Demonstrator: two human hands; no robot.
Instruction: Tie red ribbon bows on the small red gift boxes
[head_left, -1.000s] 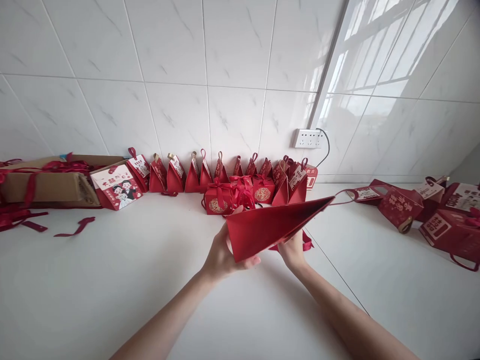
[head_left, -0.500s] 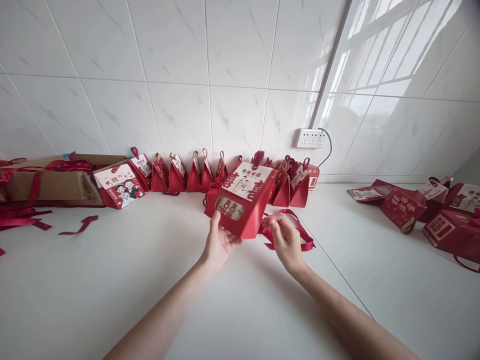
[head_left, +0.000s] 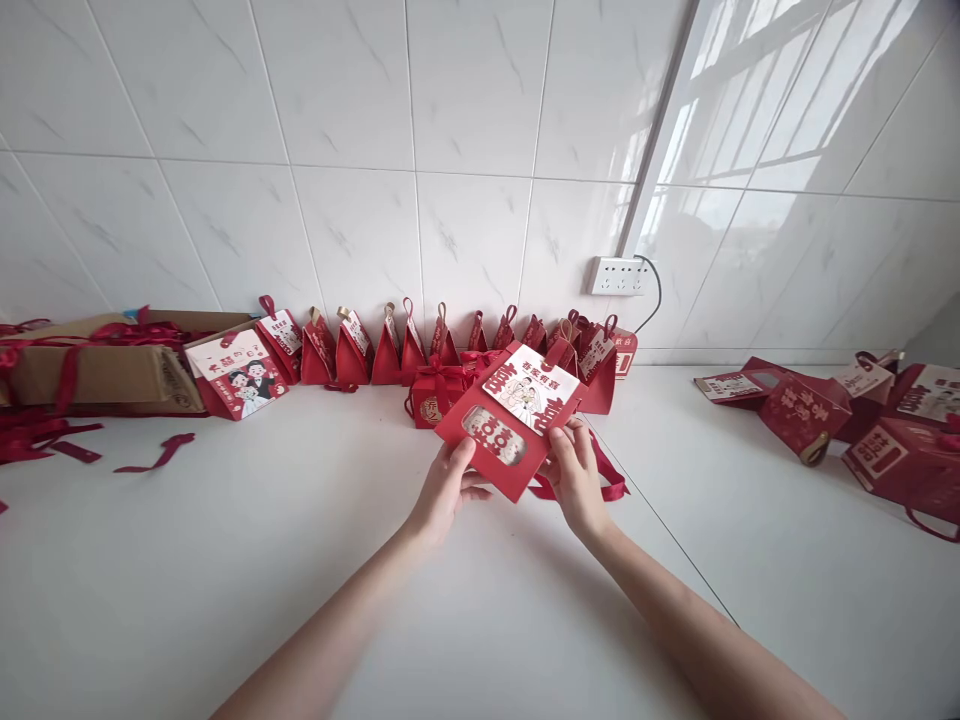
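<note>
I hold the flat red gift box (head_left: 512, 420) above the white desk (head_left: 225, 560), its printed face with the small window turned up towards me. My left hand (head_left: 442, 490) grips its lower left edge, fingers closed under it and thumb on top. My right hand (head_left: 574, 475) pinches its right edge, fingers curled. A loose red ribbon (head_left: 611, 485) lies on the desk just beside my right hand. Behind the box, a row of folded red boxes (head_left: 390, 350) stands against the tiled wall (head_left: 375, 150)
</note>
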